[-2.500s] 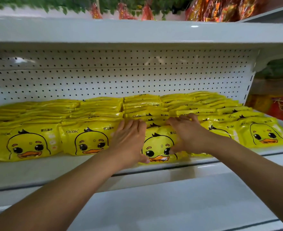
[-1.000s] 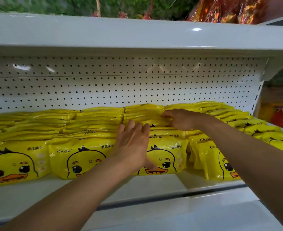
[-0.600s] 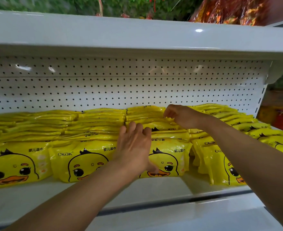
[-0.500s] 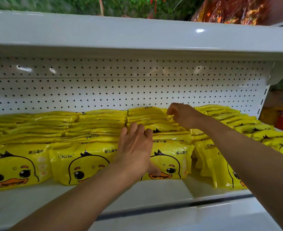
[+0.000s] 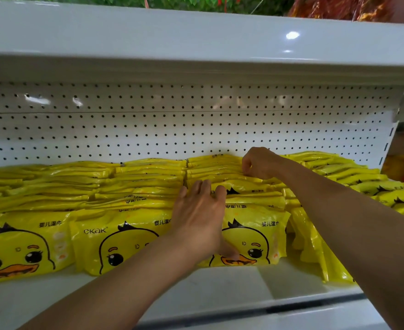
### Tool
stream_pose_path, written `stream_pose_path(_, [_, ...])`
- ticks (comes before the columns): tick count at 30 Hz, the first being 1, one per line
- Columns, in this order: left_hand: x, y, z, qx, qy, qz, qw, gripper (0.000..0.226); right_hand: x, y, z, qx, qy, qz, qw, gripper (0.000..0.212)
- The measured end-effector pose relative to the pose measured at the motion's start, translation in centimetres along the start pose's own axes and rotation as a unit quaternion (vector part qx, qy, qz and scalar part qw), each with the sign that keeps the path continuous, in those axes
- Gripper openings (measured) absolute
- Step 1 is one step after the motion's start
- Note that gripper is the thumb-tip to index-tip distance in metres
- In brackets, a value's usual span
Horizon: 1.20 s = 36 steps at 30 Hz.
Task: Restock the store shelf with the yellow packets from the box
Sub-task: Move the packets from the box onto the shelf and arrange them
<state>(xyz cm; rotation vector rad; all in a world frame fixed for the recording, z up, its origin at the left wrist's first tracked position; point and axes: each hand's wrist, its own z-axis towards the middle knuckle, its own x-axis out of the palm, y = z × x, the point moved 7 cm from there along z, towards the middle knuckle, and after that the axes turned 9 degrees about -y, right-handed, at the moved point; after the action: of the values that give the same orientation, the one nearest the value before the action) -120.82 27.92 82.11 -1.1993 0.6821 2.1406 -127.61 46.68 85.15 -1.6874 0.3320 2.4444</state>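
Yellow packets (image 5: 129,236) are lying in overlapping rows along the shelf (image 5: 220,289); three duck fronts are facing near. The left hand (image 5: 199,225) is pressing flat, fingers straight, on the third front packet (image 5: 255,236). Farther right, the right hand (image 5: 259,163) is pinching the far packets' top edges.

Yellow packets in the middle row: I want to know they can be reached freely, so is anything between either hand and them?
Nothing visible. The left hand already lies flat on the middle row of yellow packets, and the right hand has its fingers curled onto packets at the back.
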Motion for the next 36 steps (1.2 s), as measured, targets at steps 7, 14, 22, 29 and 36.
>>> stream_pose_path(7, [-0.2, -0.2, -0.3, -0.001, -0.003, 0.002, 1.000, 0.108, -0.4, 0.3, -0.2, -0.027, -0.031, 0.018, 0.999, 0.012])
stream_pose_path(14, [-0.1, -0.1, -0.1, 0.001, -0.001, -0.007, 1.000, 0.108, 0.9, -1.5, 1.6, 0.032, 0.056, 0.031, 0.997, 0.058])
stream_pose_path(22, [0.0, 0.2, 0.2, -0.015, 0.015, 0.003, 1.000, 0.109, 1.6, -1.5, 2.8, 0.003, 0.078, 0.031, 0.996, 0.047])
stream_pose_path(29, [0.1, 0.2, 0.1, -0.018, 0.002, 0.000, 1.000, 0.107, 2.1, -0.7, 3.8, 0.029, 0.078, 0.035, 0.996, 0.055])
stream_pose_path(36, [0.1, 0.3, 0.1, -0.022, 0.002, 0.021, 1.000, 0.108, 2.4, -0.4, 3.9, 0.016, 0.093, 0.033, 0.995, 0.051])
